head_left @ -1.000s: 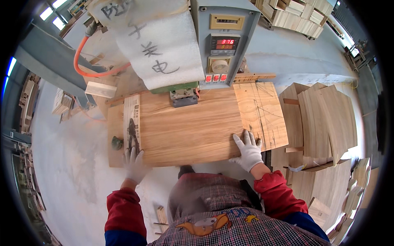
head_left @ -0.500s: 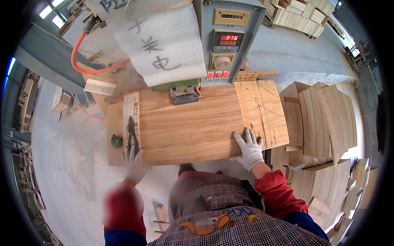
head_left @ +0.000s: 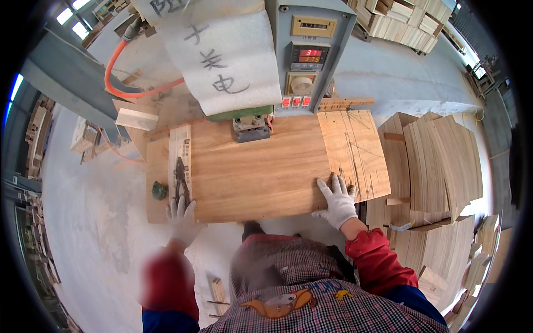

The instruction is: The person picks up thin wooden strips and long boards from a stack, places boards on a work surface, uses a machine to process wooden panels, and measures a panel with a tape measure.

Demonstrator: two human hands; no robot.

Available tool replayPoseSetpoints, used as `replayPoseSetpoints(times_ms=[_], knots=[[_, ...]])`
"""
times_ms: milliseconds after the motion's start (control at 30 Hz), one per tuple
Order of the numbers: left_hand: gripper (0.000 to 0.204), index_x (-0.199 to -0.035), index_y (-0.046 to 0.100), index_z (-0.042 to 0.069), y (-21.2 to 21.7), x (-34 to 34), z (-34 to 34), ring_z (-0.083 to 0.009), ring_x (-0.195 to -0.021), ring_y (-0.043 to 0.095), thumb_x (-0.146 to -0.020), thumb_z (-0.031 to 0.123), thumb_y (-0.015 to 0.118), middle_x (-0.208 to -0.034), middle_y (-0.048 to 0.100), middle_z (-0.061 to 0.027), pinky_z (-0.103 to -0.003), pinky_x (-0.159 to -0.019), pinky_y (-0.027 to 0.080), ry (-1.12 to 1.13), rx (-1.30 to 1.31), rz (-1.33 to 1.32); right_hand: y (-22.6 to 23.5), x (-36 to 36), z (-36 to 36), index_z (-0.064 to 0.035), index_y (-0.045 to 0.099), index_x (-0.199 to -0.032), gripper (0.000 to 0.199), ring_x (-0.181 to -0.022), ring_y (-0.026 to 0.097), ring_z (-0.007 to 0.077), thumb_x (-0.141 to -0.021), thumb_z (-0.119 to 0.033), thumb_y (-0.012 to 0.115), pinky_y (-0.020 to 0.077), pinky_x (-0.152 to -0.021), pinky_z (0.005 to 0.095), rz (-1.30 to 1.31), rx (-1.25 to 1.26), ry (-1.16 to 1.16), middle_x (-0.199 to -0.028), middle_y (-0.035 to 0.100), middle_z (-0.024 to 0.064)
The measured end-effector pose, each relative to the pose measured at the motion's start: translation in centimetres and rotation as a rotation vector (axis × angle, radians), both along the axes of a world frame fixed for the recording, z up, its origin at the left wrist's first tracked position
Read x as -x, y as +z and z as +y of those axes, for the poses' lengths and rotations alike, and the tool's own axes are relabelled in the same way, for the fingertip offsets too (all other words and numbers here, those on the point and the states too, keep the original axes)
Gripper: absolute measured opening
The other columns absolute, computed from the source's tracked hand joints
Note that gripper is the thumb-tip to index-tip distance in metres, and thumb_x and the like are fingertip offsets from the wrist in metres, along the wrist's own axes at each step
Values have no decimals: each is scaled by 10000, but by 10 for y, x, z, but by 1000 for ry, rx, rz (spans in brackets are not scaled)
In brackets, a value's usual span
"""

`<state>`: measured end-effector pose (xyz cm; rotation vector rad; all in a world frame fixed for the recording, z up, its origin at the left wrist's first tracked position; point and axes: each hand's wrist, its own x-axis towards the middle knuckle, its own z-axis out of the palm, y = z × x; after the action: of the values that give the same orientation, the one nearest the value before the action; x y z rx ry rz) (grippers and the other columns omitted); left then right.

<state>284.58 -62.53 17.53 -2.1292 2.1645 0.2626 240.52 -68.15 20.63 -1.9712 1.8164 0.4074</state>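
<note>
A wide wooden board lies under the head of a grey machine. My left hand, in a white glove, rests at the near left edge with fingers stretched out. Its fingertips are at the handles of dark pliers, which lie on a pale printed wood strip. Gloved in white too, my right hand lies with spread fingers over the board's near right part, beside a lighter, pencil-marked plywood piece. A dark metal press block sits over the board's far edge.
The machine's control box rises behind the board, with white cloth hanging beside it. An orange hose curves at the far left. Stacked wood panels stand close on the right. A small green lump sits left of the pliers.
The view has shifted slightly, and the lit display reads differently. Both hands, the board and the pliers keep their places relative to each other.
</note>
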Motion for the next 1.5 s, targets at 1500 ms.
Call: replayPoseSetpoints(times_ms=[1500], knots=[[947, -1435, 330, 163, -17, -20, -1, -449, -1397, 111, -658, 469, 777, -1520, 192, -175, -595, -1117, 78, -49, -17, -4, -3, 4, 25, -259, 227, -1486, 831, -1429, 188, 288, -810, -493, 648, 210, -1092, 601, 9, 107, -26, -1551, 207, 92]])
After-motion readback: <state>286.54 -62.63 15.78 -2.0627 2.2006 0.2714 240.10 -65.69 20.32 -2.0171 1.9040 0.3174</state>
